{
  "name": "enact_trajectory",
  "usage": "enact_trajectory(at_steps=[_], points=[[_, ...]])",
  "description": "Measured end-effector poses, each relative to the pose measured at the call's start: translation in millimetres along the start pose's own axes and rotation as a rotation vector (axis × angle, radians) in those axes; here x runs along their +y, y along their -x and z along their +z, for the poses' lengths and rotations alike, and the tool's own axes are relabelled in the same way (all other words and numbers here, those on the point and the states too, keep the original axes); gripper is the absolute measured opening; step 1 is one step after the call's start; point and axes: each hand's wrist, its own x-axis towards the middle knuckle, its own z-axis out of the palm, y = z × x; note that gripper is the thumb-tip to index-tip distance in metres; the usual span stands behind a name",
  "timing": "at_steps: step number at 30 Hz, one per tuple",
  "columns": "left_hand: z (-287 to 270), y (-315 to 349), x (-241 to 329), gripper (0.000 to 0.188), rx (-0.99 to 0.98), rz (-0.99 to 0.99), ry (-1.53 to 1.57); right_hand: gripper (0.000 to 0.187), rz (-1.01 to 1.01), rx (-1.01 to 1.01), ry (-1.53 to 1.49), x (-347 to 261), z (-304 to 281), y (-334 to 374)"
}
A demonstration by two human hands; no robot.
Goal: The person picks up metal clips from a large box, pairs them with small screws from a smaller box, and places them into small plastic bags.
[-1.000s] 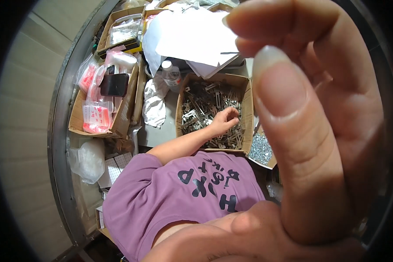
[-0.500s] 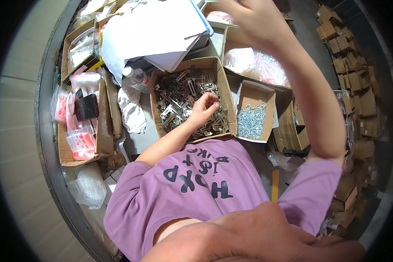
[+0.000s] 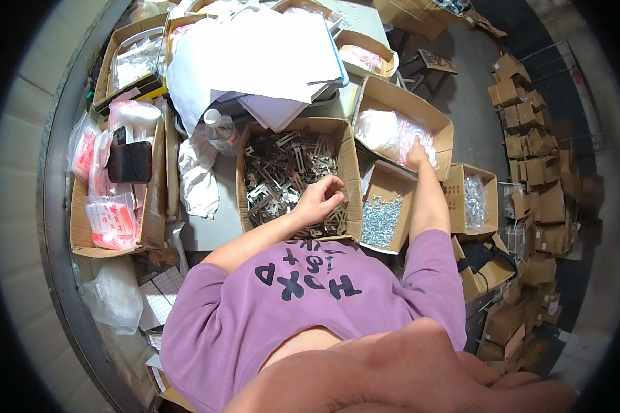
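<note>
My left hand [image 3: 319, 201] hovers over a cardboard box [image 3: 353, 165] full of flat slotted metal brackets [image 3: 289, 165]. Its fingers are curled toward the thumb; whatever they may hold is too small to make out. Reaching forward, my right hand [image 3: 417, 155] is at the near side of another cardboard box [image 3: 442, 131], touching clear plastic bags with pinkish-red marks [image 3: 408, 134]. Its fingertips blend into the bags, so a grip cannot be made out. Under my right forearm is a smaller open box [image 3: 402, 184] of small silvery screws [image 3: 381, 220].
Behind the bracket box lie white papers [image 3: 262, 55] and a clear bottle [image 3: 219, 131]. To the left, a carton [image 3: 155, 220] holds pink-marked bags and a dark phone [image 3: 129, 162]. A box with a clear bag [image 3: 474, 199] stands right; stacked cartons [image 3: 541, 179] line the far right.
My right hand has come down from high at the top of the picture onto the bags. My left hand stays over the brackets, fingers still curled. The view has shifted slightly.
</note>
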Motion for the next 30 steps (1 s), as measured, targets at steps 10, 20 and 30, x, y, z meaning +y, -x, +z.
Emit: enact_trajectory(at_steps=[10, 20, 30], points=[[-1.8, -3.5, 11.1, 0.024, -0.002, 0.060, -0.053, 0.018, -0.113, 0.234, 0.038, -8.9, -43.8, 40.3], [-2.3, -6.9, 15.2, 0.030, 0.211, 0.464, -0.440, 0.037, -0.721, 0.065, -0.297, -106.8, -47.0, 202.9], [-5.5, -2.3, 17.5, 0.017, -0.025, 0.247, -0.214, 0.024, -0.685, -0.127, -0.752, -118.9, 2.2, 277.5]])
